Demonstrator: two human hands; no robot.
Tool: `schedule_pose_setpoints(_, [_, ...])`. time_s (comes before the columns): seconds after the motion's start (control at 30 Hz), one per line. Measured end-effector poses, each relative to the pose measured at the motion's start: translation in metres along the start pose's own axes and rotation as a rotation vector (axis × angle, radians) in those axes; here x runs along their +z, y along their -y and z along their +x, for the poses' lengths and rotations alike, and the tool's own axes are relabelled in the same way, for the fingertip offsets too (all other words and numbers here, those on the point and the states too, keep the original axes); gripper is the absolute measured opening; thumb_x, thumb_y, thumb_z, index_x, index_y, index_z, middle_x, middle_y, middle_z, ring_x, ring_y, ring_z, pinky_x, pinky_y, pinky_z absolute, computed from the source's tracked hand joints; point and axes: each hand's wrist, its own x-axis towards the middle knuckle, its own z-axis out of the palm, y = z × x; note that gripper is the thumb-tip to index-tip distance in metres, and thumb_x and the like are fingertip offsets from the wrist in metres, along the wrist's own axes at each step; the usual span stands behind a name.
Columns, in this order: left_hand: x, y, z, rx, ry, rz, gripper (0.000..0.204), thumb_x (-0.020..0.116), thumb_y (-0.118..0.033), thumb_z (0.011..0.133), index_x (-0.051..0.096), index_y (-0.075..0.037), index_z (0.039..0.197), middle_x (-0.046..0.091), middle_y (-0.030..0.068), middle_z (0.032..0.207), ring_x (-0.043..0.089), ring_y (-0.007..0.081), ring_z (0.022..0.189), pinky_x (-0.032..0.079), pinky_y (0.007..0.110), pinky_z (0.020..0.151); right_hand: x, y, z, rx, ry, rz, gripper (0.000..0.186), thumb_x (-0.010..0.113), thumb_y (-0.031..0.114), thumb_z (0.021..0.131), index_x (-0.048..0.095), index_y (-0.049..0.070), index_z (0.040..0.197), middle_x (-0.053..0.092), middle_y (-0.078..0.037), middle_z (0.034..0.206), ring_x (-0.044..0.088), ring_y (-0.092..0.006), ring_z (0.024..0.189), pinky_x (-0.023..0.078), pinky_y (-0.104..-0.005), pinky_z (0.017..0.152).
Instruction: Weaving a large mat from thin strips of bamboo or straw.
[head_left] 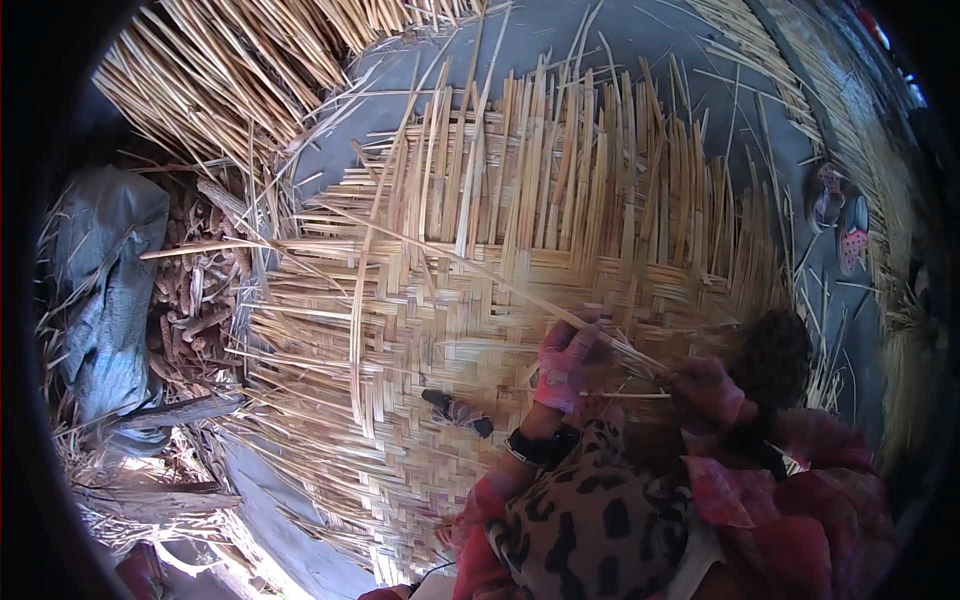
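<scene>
A large half-woven mat [560, 270] of flat split reeds lies under me, its loose reed ends fanning out at the far and left sides. My left hand [565, 365], in a pink glove with a dark band at the wrist, is closed around a long reed strip [490, 277] just above the weave. That strip slants away to the far left across the mat. My right hand [705, 390] is closed at the strip's near right end, its fingertips partly blurred. A short thin reed piece [632, 395] lies between the two hands.
A dark, cloth-wrapped object [458, 412] lies on the mat. Reed bundles [225, 75] are at the far left, beside corn cobs [190, 290] and a grey sack [108, 290]. Sandals [853, 235] sit at the right. My leg in spotted cloth [600, 510] is near.
</scene>
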Motion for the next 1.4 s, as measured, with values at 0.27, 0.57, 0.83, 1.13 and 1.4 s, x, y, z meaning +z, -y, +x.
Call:
schedule_pose_setpoints(0.27, [-0.009,-0.008,0.008,0.089,-0.273,-0.350,0.017,0.059,-0.016,0.087,0.061,-0.004,0.099,0.058,0.0037,0.081,0.056,0.0105,0.070,0.049,0.026,0.063,0.002,0.015,0.008,0.414,0.095,0.555,0.015,0.057,0.013,0.083,0.065,0.001,0.085,0.061,-0.009,0.073,0.057,-0.0129,0.072,0.047,-0.0284,0.064])
schedule_pose_setpoints(0.57, [-0.071,-0.036,0.030,0.060,-0.439,0.090,0.018,0.060,-0.018,0.087,0.065,-0.003,0.094,0.052,-0.0032,0.059,0.042,0.0020,0.045,0.027,0.015,0.038,-0.007,0.014,0.097,0.071,0.180,0.275,0.023,0.057,0.022,0.083,0.065,0.012,0.102,0.066,-0.008,0.094,0.063,-0.0230,0.087,0.049,-0.0327,0.075])
schedule_pose_setpoints(0.83, [-0.085,-0.022,0.031,0.032,-0.415,0.107,0.018,0.060,-0.015,0.085,0.066,-0.002,0.096,0.053,-0.0013,0.063,0.044,0.0050,0.052,0.037,0.017,0.049,0.026,0.023,0.183,0.188,0.203,0.443,0.024,0.062,0.024,0.080,0.066,0.009,0.100,0.066,-0.011,0.088,0.064,-0.0192,0.079,0.049,-0.0302,0.072])
schedule_pose_setpoints(1.13, [-0.023,-0.014,0.010,-0.062,-0.221,0.091,0.019,0.061,-0.025,0.085,0.063,-0.006,0.087,0.054,-0.0030,0.061,0.042,0.0026,0.046,0.029,0.018,0.041,0.028,0.055,0.188,0.307,0.088,1.048,0.027,0.059,0.015,0.084,0.061,0.003,0.108,0.065,-0.006,0.082,0.058,-0.0101,0.073,0.048,-0.0273,0.065])
schedule_pose_setpoints(1.4, [-0.027,-0.024,0.015,-0.120,-0.168,0.079,0.019,0.058,-0.023,0.086,0.065,-0.006,0.086,0.051,-0.0030,0.059,0.040,0.0034,0.043,0.028,0.018,0.039,-0.018,0.041,0.192,0.282,-0.026,0.872,0.022,0.058,0.012,0.083,0.064,0.003,0.102,0.066,-0.006,0.087,0.061,-0.0098,0.077,0.051,-0.0238,0.067])
